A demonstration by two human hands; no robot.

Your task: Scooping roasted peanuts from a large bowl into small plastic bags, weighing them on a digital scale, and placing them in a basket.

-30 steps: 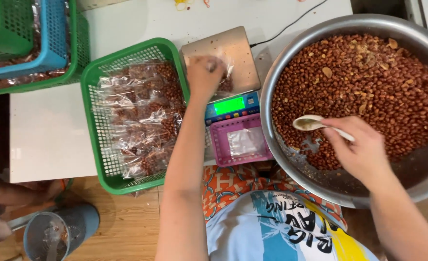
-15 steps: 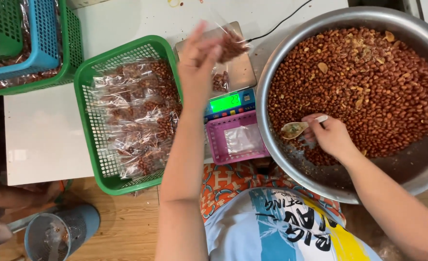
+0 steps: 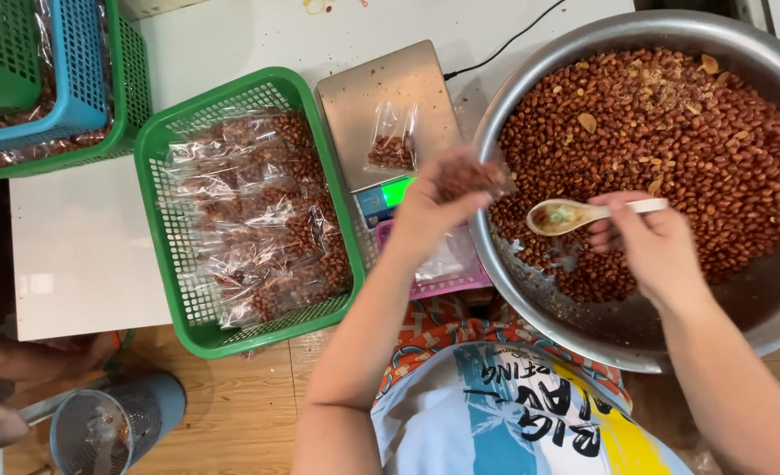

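Head view, the only one: left hand (image 3: 429,211) was closed around a small clear bag of peanuts (image 3: 471,179), held at the rim of the big metal bowl (image 3: 530,290), just above the scale's display. Right hand (image 3: 649,242) was clamped on the handle of a pale plastic spoon (image 3: 574,213), scoop end pointing toward the bag, a little greenish-brown residue in the scoop, no full load visible. Spoon hovered over the peanuts (image 3: 671,141) at the bowl's near-left side. Hands were apart, with the spoon's scoop end just beside the bag.

Bowl was mostly full of red-skinned peanuts, with a few pale flakes on top; bare metal showed at the near edge.

Digital scale (image 3: 388,110) sat between the bowl and the green basket (image 3: 165,246). A second small bag (image 3: 392,141), partly filled, lay on the scale platform, apart from both hands. Display was lit green.

Green basket to the left held a pile of filled clear bags. Pink tray (image 3: 447,273) with clear plastic sat under the left forearm, mostly hidden.

Far left: stacked blue and green baskets (image 3: 73,79) at the top corner. Grey mesh container (image 3: 113,427) stood on the wooden floor at bottom left.
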